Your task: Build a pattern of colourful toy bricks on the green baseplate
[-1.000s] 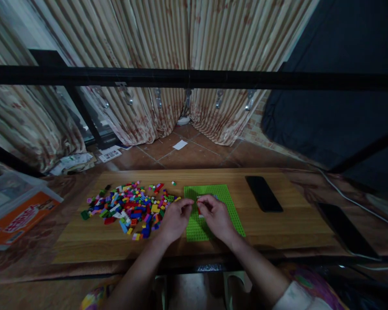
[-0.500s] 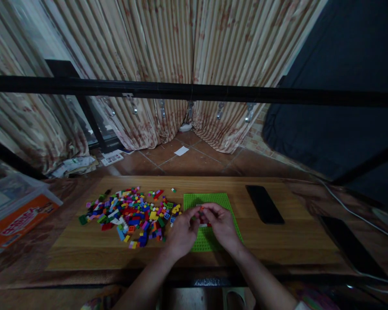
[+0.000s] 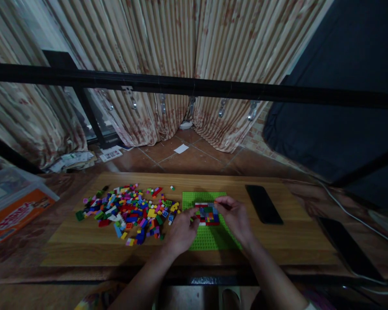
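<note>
A green studded baseplate (image 3: 207, 242) lies on the wooden board, carrying a low rectangular build of toy bricks (image 3: 210, 217) with red and white edges and mixed blue, green and orange pieces inside. My right hand (image 3: 234, 215) pinches a small orange-red brick (image 3: 216, 201) at the build's far right corner; whether the brick touches the build I cannot tell. My left hand (image 3: 182, 230) is at the build's left side, index finger stretched to its edge and thumb apart from it. A bit of green shows in that gap. I see nothing held there.
Loose colourful bricks (image 3: 129, 211) are heaped on the wooden board (image 3: 93, 252) at left. One dark phone-like slab (image 3: 263, 204) lies right of the baseplate, another (image 3: 347, 247) farther right. A plastic box (image 3: 17, 206) stands far left. A black bar (image 3: 194, 86) crosses beyond the board.
My hands have parted, uncovering the brick build. The right hand has moved right and slightly away from me with the orange-red brick; the left has shifted slightly. The view has moved a little.
</note>
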A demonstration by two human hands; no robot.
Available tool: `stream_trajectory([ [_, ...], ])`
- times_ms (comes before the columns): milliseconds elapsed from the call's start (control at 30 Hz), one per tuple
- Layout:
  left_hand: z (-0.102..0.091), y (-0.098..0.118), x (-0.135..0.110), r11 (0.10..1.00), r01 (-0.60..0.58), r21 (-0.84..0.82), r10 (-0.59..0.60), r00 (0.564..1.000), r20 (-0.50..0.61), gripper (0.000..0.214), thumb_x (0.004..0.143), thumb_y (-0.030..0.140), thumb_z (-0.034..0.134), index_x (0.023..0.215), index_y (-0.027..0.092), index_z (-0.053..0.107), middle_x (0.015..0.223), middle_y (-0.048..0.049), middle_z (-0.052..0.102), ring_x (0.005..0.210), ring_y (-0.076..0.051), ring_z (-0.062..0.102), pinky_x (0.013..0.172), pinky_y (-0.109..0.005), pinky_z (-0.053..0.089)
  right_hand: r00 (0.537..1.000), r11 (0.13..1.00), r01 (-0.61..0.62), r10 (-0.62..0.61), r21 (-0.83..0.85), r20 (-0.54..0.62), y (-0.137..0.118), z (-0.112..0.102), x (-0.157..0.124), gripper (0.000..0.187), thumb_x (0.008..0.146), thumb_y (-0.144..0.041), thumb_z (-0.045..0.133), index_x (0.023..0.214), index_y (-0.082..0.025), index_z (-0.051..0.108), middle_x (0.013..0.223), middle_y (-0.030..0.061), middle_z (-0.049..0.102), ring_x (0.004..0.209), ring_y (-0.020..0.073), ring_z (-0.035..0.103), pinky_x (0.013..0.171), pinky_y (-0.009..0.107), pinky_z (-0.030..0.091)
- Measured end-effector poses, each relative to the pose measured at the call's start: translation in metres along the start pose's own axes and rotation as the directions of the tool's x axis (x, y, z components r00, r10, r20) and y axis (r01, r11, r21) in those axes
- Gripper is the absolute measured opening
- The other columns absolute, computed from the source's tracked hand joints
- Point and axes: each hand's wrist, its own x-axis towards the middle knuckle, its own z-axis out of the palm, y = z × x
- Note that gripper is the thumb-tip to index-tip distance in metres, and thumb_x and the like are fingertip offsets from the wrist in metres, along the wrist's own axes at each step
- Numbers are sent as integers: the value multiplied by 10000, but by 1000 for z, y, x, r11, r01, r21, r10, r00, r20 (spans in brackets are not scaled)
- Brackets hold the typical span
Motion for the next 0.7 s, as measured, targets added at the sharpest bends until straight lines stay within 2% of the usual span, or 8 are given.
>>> stream_trajectory([
  [67,4,-2,2,1000,-11,10,11,1000,17,377,855,234,470,1204,220,609,916,-30,727,842,-176,666,773,-266,504,996,985,83,-81,-153,23,5,4,-1,145,761,-308,618,810,-188,682,791,41,697,723,181,637,698,320,508],
  [133,7,-2,4,1000,-18,13,17,999,39,392,848,225,470,1217,214,601,926,-31,728,850,-179,668,784,-272,504,984,947,172,-152,-273,93,9,11,-3,136,801,-265,569,813,-195,684,806,37,685,733,175,625,700,311,493],
  [333,9,0,5,1000,-5,19,4,997,73,411,838,189,459,1229,205,585,866,-32,725,800,-181,671,762,-273,502,904,780,416,-298,-468,306,13,26,-6,210,861,-157,509,847,-225,708,856,40,671,862,187,589,795,317,460],
  [467,8,3,5,1000,-14,26,11,994,105,397,834,180,464,1208,215,594,888,-32,728,836,-189,674,779,-279,496,894,739,443,-321,-507,313,16,27,-6,216,870,-151,511,868,-231,711,886,40,671,879,194,571,813,322,449],
  [700,9,2,7,1000,-4,-6,5,993,121,430,847,198,450,1259,200,573,1045,-56,717,930,-196,669,828,-279,490,934,777,357,-287,-519,213,14,26,-9,229,831,-131,526,949,-222,700,910,51,672,908,217,567,824,347,454],
])
